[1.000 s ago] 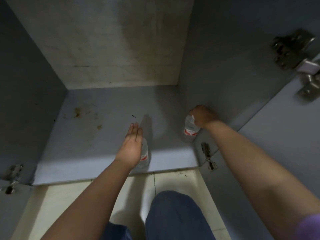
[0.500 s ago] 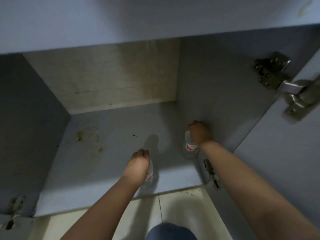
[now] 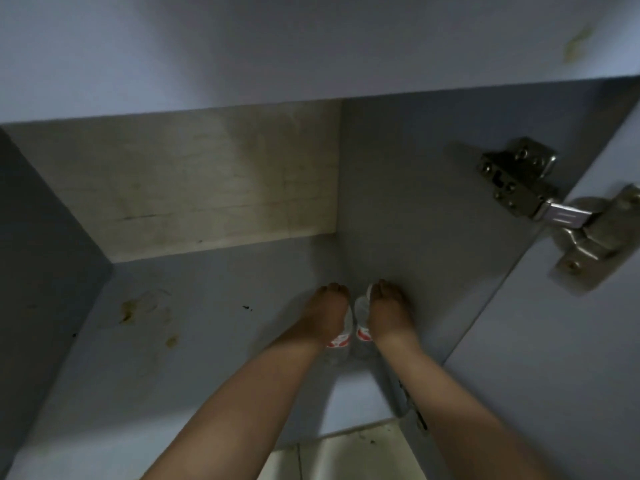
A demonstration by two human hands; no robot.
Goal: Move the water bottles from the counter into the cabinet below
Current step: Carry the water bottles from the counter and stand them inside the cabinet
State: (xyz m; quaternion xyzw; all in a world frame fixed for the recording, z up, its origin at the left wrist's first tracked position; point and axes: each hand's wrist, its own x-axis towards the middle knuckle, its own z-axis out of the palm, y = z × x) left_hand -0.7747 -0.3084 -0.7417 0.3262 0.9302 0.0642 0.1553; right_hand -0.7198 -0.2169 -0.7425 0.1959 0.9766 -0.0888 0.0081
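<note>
Both arms reach down into the open cabinet (image 3: pixel 398 188), and each hand is wrapped around its own water bottle. The left hand (image 3: pixel 327 315) is closed over the upper part of the left bottle (image 3: pixel 341 336), fingers curled round the far side so that only a strip of clear plastic and the red-and-white label show below and to the right of the palm. The right hand (image 3: pixel 389 311) grips the right bottle (image 3: pixel 362 320) in the same way, with the bottle's clear shoulder and red label showing just left of the palm.

The two bottles stand upright, side by side between the hands, so close that I cannot tell whether they touch. Their bases sit on the cabinet floor (image 3: pixel 207 323), near the right side wall, which runs just beyond the right hand. The pale, stained back panel (image 3: pixel 207 188) lies well beyond both sets of fingertips.

Left of the left hand, the cabinet floor carries a few brownish stains (image 3: pixel 130 310) and a small dark speck (image 3: pixel 246 307). Up and to the right of the right hand, a metal hinge (image 3: pixel 540 192) joins the side wall to the open door (image 3: pixel 561 341). Below the forearms, a strip of pale floor tile (image 3: pixel 346 455) shows at the cabinet's front edge.
</note>
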